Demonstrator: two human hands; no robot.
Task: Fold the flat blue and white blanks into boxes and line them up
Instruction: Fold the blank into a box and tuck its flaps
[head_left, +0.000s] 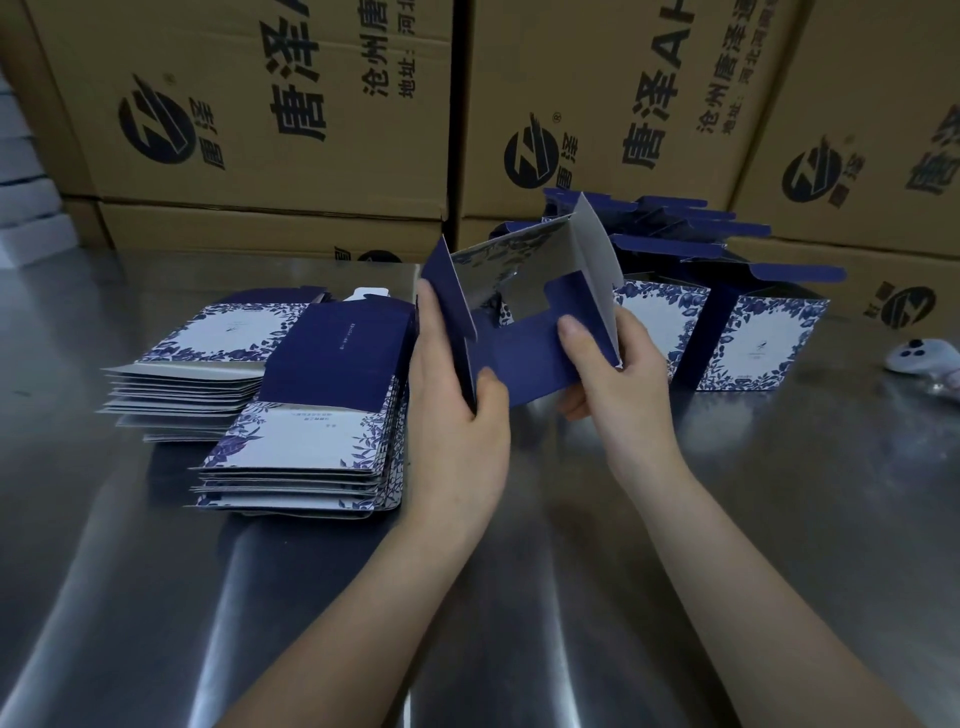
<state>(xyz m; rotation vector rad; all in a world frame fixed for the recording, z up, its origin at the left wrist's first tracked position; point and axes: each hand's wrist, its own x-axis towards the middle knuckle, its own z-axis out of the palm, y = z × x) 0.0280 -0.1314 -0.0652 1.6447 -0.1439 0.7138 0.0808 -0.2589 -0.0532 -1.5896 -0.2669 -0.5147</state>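
left hand and right hand clasp a half-folded box, its flaps open.

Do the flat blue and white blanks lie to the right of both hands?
No, the flat blue and white cardboard blanks lie left of the left hand; folded boxes stand to the right.

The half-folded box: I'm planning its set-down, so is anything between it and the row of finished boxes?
Nothing visible. The left hand and right hand hold the half-folded box just in front of the row of finished boxes. A white controller lies on the table right of the row, apart from it.
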